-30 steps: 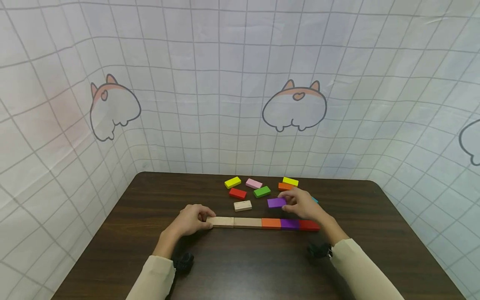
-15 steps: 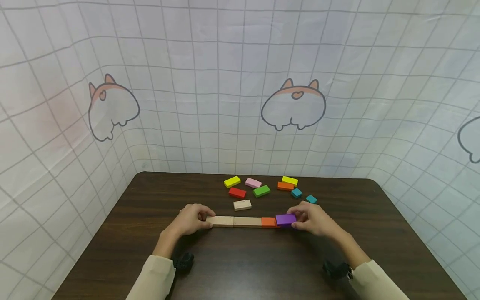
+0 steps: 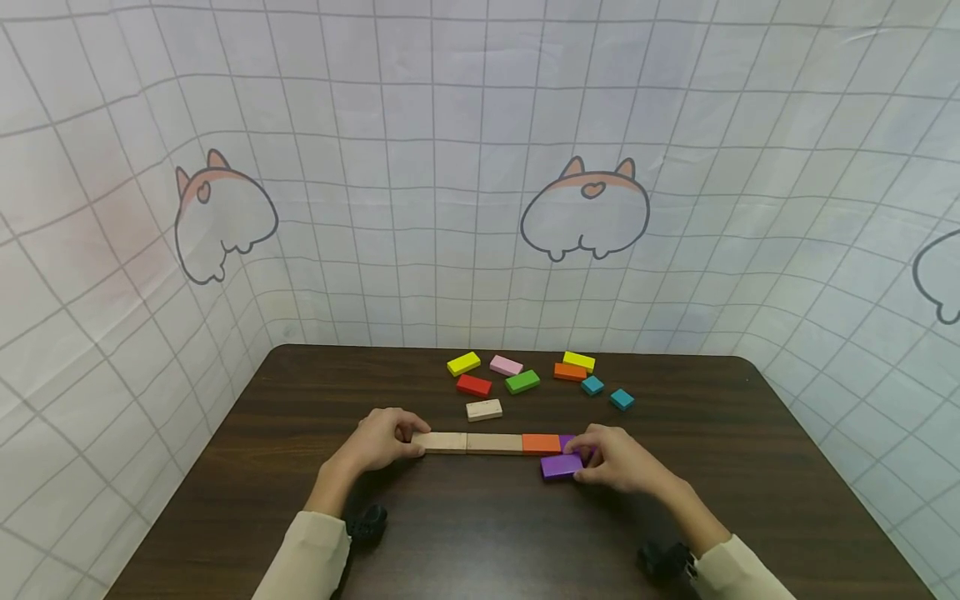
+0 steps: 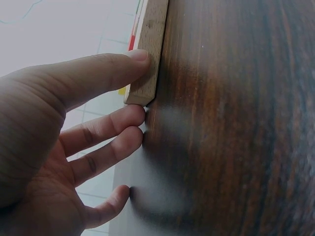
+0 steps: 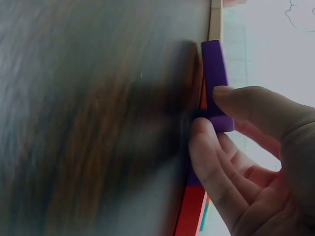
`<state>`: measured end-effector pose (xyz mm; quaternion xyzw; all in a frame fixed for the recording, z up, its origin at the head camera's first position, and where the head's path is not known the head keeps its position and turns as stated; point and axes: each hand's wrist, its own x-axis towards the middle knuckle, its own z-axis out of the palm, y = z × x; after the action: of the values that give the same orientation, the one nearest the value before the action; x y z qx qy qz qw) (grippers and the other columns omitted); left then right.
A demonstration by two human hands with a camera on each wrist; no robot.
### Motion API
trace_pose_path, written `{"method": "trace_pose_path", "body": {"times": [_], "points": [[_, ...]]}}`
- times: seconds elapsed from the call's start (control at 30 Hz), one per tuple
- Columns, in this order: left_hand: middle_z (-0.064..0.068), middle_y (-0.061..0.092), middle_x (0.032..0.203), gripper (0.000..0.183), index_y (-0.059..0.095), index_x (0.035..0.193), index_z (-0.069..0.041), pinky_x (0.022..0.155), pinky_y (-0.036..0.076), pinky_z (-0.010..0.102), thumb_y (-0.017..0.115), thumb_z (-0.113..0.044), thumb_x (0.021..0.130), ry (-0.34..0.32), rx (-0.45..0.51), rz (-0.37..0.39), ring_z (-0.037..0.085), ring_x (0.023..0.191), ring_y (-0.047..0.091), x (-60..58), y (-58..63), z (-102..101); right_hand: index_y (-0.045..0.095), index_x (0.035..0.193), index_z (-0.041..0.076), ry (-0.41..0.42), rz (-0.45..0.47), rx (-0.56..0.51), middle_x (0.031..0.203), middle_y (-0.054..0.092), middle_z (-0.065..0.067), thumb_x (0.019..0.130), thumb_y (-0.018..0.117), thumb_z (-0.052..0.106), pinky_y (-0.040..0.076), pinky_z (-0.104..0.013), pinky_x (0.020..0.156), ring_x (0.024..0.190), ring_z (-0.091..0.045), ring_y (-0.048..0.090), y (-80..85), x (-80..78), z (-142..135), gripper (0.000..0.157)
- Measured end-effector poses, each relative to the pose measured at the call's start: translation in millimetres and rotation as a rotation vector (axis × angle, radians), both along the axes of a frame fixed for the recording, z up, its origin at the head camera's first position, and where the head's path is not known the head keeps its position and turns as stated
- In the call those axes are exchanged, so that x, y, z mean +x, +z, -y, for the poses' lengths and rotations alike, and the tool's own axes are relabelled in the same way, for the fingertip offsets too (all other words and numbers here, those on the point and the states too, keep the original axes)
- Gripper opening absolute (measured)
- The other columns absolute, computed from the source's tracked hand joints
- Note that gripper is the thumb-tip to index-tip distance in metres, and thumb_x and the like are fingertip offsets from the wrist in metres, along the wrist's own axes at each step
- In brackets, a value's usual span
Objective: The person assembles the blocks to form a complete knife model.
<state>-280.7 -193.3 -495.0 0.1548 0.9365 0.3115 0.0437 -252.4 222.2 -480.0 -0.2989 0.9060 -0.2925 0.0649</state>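
A straight row of flat blocks runs left to right: two light wooden blocks [image 3: 495, 444], an orange block [image 3: 541, 444], a second purple block [image 3: 566, 440] and a red block [image 5: 191, 211]. My left hand [image 3: 381, 440] holds the free end of the leftmost wooden block [image 3: 444, 443], its thumb along the near side. My right hand [image 3: 621, 460] pinches a purple block [image 3: 560, 467] by its right end, just in front of the row near the orange block. In the head view this hand hides the row's red end.
Behind the row lie loose blocks: yellow [image 3: 463, 363], pink [image 3: 506, 365], red [image 3: 474, 386], green [image 3: 522, 382], wooden [image 3: 483, 410], orange [image 3: 570, 372], a second yellow [image 3: 579, 361] and two small blue ones [image 3: 622, 399]. A white grid-patterned cloth [image 3: 450, 208] stands beyond the dark table [image 3: 450, 533].
My right hand has brought the purple block from behind the row, over it, to its near side. My left hand has stayed at the row's left end.
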Motion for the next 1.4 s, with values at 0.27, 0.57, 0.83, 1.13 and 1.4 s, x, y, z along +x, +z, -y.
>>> {"method": "trace_pose_path", "body": {"times": [0.27, 0.57, 0.83, 1.13, 1.4], "points": [[-0.006, 0.061, 0.08, 0.023, 0.079, 0.106, -0.024, 0.073, 0.037, 0.035, 0.085, -0.021, 0.085, 0.0, 0.0, 0.001, 0.012, 0.07, 0.052, 2.2, 0.1, -0.8, 0.076, 0.108, 0.012, 0.004, 0.001, 0.033, 0.085, 0.061, 0.002, 0.086, 0.082, 0.017, 0.046, -0.022, 0.065, 0.075, -0.009, 0.055, -2.0, 2.0, 15.5, 0.023], [-0.007, 0.06, 0.078, 0.022, 0.079, 0.106, -0.025, 0.077, 0.035, 0.039, 0.085, -0.021, 0.085, 0.004, -0.006, 0.003, 0.012, 0.071, 0.051, 2.0, 0.0, -1.6, 0.074, 0.108, 0.01, -0.001, 0.026, 0.046, 0.074, 0.057, 0.008, 0.087, 0.081, 0.016, 0.042, -0.021, 0.061, 0.066, -0.003, 0.049, -2.1, -0.7, 30.2, 0.023], [-0.008, 0.061, 0.079, 0.022, 0.079, 0.106, -0.025, 0.076, 0.036, 0.038, 0.084, -0.021, 0.085, 0.003, -0.002, 0.001, 0.012, 0.071, 0.052, 2.2, 0.3, -1.5, 0.072, 0.106, 0.01, -0.017, 0.066, 0.045, 0.073, 0.058, 0.007, 0.086, 0.082, 0.017, 0.043, -0.022, 0.059, 0.064, -0.005, 0.051, -3.0, -0.3, 39.0, 0.023], [-0.008, 0.062, 0.08, 0.022, 0.079, 0.107, -0.025, 0.079, 0.039, 0.041, 0.084, -0.022, 0.085, 0.002, -0.012, -0.004, 0.012, 0.072, 0.052, 1.7, 1.5, -0.7, 0.072, 0.107, 0.011, -0.011, 0.094, 0.009, 0.074, 0.061, 0.006, 0.088, 0.08, 0.015, 0.046, -0.022, 0.059, 0.063, -0.005, 0.054, 3.7, -0.5, 38.7, 0.021], [-0.008, 0.062, 0.079, 0.022, 0.079, 0.107, -0.025, 0.08, 0.037, 0.042, 0.084, -0.022, 0.085, 0.001, -0.02, -0.006, 0.012, 0.072, 0.052, 0.9, 2.5, 0.0, 0.075, 0.104, 0.011, 0.031, 0.114, -0.001, 0.075, 0.062, 0.004, 0.09, 0.077, 0.01, 0.046, -0.023, 0.059, 0.064, -0.007, 0.054, 5.3, -2.4, 40.5, 0.015]]}}
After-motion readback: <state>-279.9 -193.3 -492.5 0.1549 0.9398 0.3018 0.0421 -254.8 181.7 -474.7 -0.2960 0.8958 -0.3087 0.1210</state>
